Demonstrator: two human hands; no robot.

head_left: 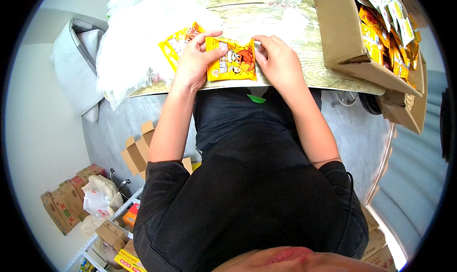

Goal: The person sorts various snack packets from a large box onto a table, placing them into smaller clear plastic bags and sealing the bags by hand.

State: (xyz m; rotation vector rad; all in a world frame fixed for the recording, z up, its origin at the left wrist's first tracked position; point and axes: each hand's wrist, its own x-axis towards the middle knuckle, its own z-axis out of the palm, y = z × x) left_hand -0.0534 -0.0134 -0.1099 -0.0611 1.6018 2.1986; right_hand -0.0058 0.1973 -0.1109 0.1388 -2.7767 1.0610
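The left hand (196,58), half curled, grips a flat, square yellow plastic packet (233,67) between both hands, partly covering bold printed characters (223,66) beside a red cartoon figure (244,57). The right hand (280,60), partly curled, meets the opposite edge; whether it pinches cannot be told. Just beyond the left hand, a second yellow printed packet (172,47) lies on the wood-grained bench (312,74); right of the hands stands an open brown cardboard carton (339,29).

Under the left hand (194,60) is a wooden surface (312,76); lower is grey floor (108,131). Far left of that hand is a white wall (38,124).
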